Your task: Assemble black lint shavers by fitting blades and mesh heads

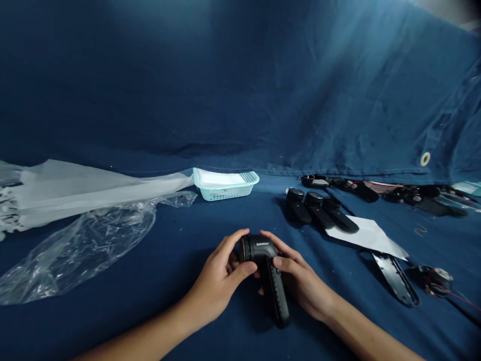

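A black pistol-shaped handheld device (263, 249), with a ribbed round head and a long handle, is held between my two hands just above the blue cloth. My left hand (225, 271) is wrapped round the head, its thumb along the near side and fingers over the top. At the bend where head meets handle, my right hand (300, 276) grips with its thumb on the near face and fingers behind. White lettering shows on the device's top. The handle points down toward me. Some fingertips are hidden behind it.
A light-blue basket (227, 193) with white paper stands at the back. Crumpled clear plastic (101, 245) and white sheeting (93, 188) lie left. To the right are several similar black devices (317, 210), white paper (370, 235), a black half shell (396, 278) and a wired motor-like part (438, 278).
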Motion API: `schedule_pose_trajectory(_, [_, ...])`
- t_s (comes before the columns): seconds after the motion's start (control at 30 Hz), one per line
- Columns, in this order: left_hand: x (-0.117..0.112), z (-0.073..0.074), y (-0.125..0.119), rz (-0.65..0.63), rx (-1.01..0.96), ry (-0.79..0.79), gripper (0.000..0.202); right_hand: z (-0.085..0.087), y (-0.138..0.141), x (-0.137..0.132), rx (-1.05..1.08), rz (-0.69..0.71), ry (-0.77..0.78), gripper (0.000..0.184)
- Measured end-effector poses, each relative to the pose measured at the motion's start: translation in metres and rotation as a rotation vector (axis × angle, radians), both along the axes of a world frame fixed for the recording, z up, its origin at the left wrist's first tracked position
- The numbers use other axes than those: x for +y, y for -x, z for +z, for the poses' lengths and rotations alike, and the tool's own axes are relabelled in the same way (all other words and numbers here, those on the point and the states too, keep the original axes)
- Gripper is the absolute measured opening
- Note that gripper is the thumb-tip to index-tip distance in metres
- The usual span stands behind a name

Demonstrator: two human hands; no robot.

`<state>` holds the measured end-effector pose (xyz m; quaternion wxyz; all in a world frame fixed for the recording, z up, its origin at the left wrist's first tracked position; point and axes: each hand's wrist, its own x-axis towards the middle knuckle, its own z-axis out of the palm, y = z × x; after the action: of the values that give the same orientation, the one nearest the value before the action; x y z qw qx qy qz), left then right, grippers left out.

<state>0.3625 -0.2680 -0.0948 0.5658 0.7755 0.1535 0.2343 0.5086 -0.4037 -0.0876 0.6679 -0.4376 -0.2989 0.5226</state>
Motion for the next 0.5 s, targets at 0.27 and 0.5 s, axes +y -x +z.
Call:
schedule_pose_trajectory(0.27, [0.0016,-0.0012,-0.0021,0.021,0.02,0.027,0.055,-0.0014,-0.003,-0.002,0.014,0.042,0.005,0.058])
schedule_pose_trajectory(0.5, [-0.0009,0.0032,0.0008,0.024,0.03,-0.028,0.054,-0.0025,-0.0055,-0.0051,0.004,0.108,-0.072,0.079])
